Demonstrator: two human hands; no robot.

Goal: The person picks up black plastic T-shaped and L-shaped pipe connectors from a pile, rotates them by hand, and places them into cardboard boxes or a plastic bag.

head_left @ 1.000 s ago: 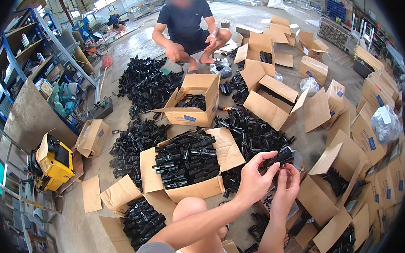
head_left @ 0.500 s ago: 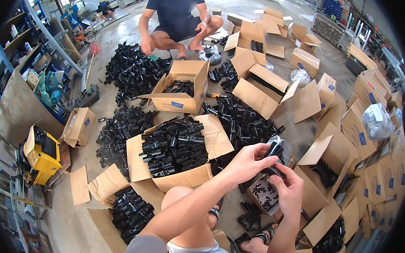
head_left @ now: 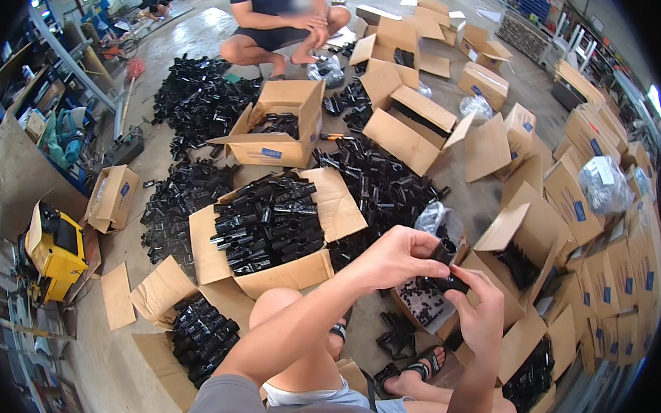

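Note:
A black tubular fitting (head_left: 452,282) is held in front of me, to the right of my knees. My left hand (head_left: 403,258) pinches its upper end between thumb and fingers. Around its lower end, my right hand (head_left: 479,303) has its fingers and thumb closed. The fingers hide part of the fitting. Just below my hands stands a small carton (head_left: 437,322) with small black pieces (head_left: 421,299) scattered on its pale lining. A clear plastic bag (head_left: 431,217) lies just beyond my left fingers.
An open carton (head_left: 285,273) heaped with black fittings stands ahead, with loose piles (head_left: 382,180) around it. Another carton (head_left: 202,339) of fittings is at my left. Folded and open boxes (head_left: 599,266) crowd the right. A person (head_left: 281,20) squats at the far side.
My view has shifted slightly, so the scene sits further left and higher. Both hands stay on the fitting, which has tilted a little. The person opposite has brought their hands together.

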